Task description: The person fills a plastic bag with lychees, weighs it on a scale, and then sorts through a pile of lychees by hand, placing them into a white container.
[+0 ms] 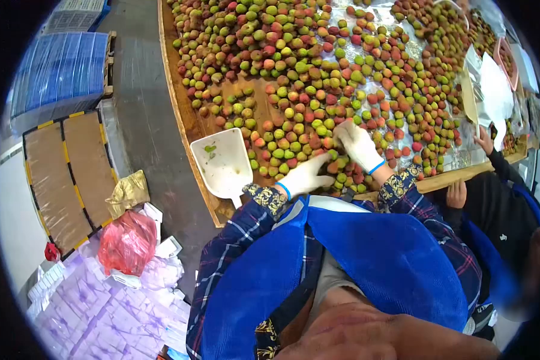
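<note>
Red and green lychee-like fruits [294,114] lie in a loose layer over a wooden-edged table. My left hand [306,178], in a white glove with a blue cuff edge, rests at the near side of the fruit, its fingers and thumb apart. Just right of it and farther in, my right hand [357,146], gloved the same way, reaches down into the fruit with fingers curled together; their tips and anything between them are hidden. A white scoop [224,165] lies left of my left hand, with green leaf bits inside.
The table's wooden rim [177,111] runs along the left. A co-worker's hand [484,141] is at the right, near white plastic [495,90]. On the floor side are blue stacked crates [60,72], brown boxes [60,174] and a red bag [128,243].
</note>
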Available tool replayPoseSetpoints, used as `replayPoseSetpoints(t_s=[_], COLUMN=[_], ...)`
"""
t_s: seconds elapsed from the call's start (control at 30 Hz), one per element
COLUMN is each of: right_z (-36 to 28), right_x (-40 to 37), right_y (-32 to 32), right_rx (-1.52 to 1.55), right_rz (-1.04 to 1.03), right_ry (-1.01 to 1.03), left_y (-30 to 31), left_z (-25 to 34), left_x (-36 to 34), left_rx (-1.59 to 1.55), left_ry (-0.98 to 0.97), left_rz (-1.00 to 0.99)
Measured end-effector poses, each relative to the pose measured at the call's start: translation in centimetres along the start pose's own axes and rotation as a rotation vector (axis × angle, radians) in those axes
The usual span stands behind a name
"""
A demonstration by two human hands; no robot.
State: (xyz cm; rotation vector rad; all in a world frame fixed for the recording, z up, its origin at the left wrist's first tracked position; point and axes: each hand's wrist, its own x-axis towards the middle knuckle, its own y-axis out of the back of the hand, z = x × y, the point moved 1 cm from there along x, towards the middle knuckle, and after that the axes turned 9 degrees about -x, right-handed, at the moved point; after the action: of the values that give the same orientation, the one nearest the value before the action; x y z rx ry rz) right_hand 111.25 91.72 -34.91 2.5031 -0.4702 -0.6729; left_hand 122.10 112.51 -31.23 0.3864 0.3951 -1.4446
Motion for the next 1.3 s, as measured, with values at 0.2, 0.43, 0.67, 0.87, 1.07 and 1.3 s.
replayPoseSetpoints(t_s=[0.2, 0.43, 0.67, 0.87, 1.07, 1.3], right_z=[-7.5, -16.0, -12.6, -11.0, -8.9, -8.5], right_x=[9.6, 27.1, 28.8, 24.4, 13.6, 5.5], right_y=[3.4, -1.6, -6.3, -5.2, -2.8, -2.3], right_rx=[-0.086, -0.535, -0.644, -0.374, -0.092, 0.296], right_rz=[0.053, 0.239, 0.416, 0.441, 0.252, 0.055], right_ry=[0.283, 0.952, 0.97, 0.81, 0.416, 0.131], left_y=[18.0, 36.9, 35.9, 35.5, 28.8, 18.6], left_z=[-0.7, -9.6, -7.9, -9.9, -4.0, 3.0], left_x=[2.3, 3.0, 4.6, 4.8, 0.4, -3.0], left_rx=[0.243, 0.837, 1.053, 0.848, -0.862, -1.44], left_ry=[-0.049, 0.084, 0.093, -0.085, -0.166, -0.343], left_rz=[0.685, 1.045, 0.991, 1.127, 0.888, 0.523])
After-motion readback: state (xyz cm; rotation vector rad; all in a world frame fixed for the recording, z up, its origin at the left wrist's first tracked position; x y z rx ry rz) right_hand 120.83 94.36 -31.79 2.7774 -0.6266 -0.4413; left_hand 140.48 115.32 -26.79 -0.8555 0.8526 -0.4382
